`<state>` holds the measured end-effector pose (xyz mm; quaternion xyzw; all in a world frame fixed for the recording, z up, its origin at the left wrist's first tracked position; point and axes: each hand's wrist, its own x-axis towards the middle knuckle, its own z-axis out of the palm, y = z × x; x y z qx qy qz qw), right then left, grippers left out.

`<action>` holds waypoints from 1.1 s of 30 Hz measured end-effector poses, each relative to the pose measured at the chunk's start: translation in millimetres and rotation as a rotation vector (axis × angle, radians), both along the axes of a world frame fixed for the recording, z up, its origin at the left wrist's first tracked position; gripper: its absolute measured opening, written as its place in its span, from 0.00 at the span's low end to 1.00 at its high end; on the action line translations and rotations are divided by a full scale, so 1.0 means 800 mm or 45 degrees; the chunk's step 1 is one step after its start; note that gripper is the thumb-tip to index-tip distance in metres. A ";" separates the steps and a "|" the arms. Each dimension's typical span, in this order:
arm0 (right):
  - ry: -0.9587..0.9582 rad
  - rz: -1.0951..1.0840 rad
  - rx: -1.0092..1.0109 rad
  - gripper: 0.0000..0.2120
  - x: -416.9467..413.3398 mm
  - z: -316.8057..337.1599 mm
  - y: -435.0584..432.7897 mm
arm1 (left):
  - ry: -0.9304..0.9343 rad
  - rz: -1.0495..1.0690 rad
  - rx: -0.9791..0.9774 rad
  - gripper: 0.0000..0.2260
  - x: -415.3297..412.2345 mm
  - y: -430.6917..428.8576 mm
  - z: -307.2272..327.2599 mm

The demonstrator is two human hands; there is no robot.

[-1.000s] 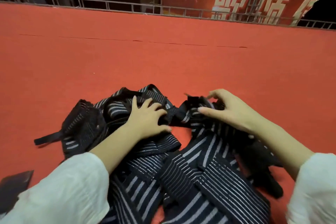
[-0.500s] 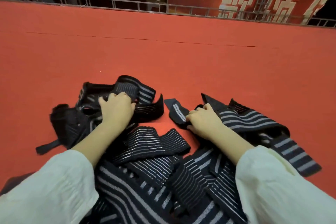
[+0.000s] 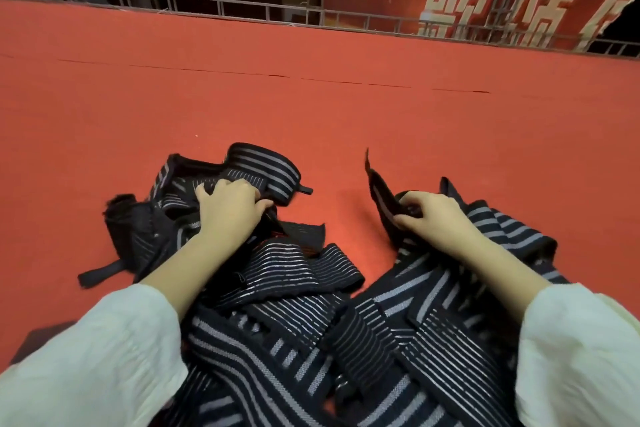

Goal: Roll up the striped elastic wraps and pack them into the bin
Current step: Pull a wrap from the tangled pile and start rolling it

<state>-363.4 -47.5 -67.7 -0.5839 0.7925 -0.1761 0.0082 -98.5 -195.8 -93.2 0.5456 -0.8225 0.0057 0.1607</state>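
The striped elastic wraps (image 3: 298, 340) lie in a loose tangle on the red carpet (image 3: 311, 107). Most of the heap sits on the person's side of the two hands and runs under both white sleeves (image 3: 86, 357). From where I stand, none of them looks rolled. The bands cross over each other flat and slack. One arches in a loose loop (image 3: 266, 166) just beyond the left hand, but it is no tight roll.

The left hand (image 3: 230, 210) is dug into the bunch on its own side, fingers curled and gripping the fabric. The right hand (image 3: 434, 218) pinches the dark end of a wrap (image 3: 379, 194), and that end stands up off the carpet just to the inside of its fingers. A strip of bare carpet lies between the hands.

I see no bin anywhere near the hands. A dark flat shape (image 3: 41, 336) beside the left sleeve is too cut off to identify. As I judge it, the work is at its very beginning: one wrap is being singled out from the heap, and the rolling and all the packing are yet to be done.
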 end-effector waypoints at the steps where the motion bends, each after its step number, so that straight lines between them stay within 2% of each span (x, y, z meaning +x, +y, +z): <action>1: -0.106 0.004 -0.038 0.06 -0.002 0.001 0.002 | 0.005 -0.020 0.009 0.15 -0.003 0.003 0.002; 4: -0.441 -0.019 -0.288 0.03 -0.001 0.010 0.009 | 0.054 -0.100 0.010 0.14 -0.015 0.015 0.010; 8: -0.453 0.061 -0.396 0.08 0.017 0.024 0.018 | 0.320 -0.353 0.028 0.19 -0.048 0.056 0.049; 10: -0.394 0.211 -0.430 0.04 0.034 0.031 0.023 | 0.551 -0.445 0.288 0.23 -0.065 0.083 0.071; 13: -0.366 0.332 -0.471 0.03 0.060 0.050 0.036 | 0.806 -0.542 0.841 0.35 -0.076 0.109 0.085; 15: -0.468 0.347 -0.439 0.05 0.074 0.064 0.047 | 0.966 -0.708 1.026 0.31 -0.067 0.122 0.085; 18: -0.518 0.357 -0.416 0.04 0.086 0.077 0.060 | 1.037 -0.841 0.880 0.19 -0.048 0.136 0.084; 19: -0.499 0.340 -0.425 0.04 0.088 0.081 0.063 | 1.019 -0.811 0.751 0.14 -0.042 0.139 0.086; 21: -0.448 0.297 -0.408 0.11 0.088 0.085 0.071 | 0.945 -0.724 0.484 0.08 -0.024 0.144 0.094; 24: -0.349 0.211 -0.197 0.27 0.081 0.084 0.084 | 1.061 -0.688 0.464 0.10 0.012 0.147 0.112; 26: -0.328 0.174 -0.084 0.31 0.082 0.077 0.091 | 1.144 -0.681 0.522 0.13 0.037 0.150 0.125; 30: -0.210 0.223 -0.021 0.30 0.109 0.068 0.090 | 1.121 -0.635 0.538 0.12 0.082 0.153 0.141; 33: 0.259 0.197 0.045 0.23 0.139 0.071 0.075 | 1.114 -0.590 0.511 0.11 0.110 0.152 0.145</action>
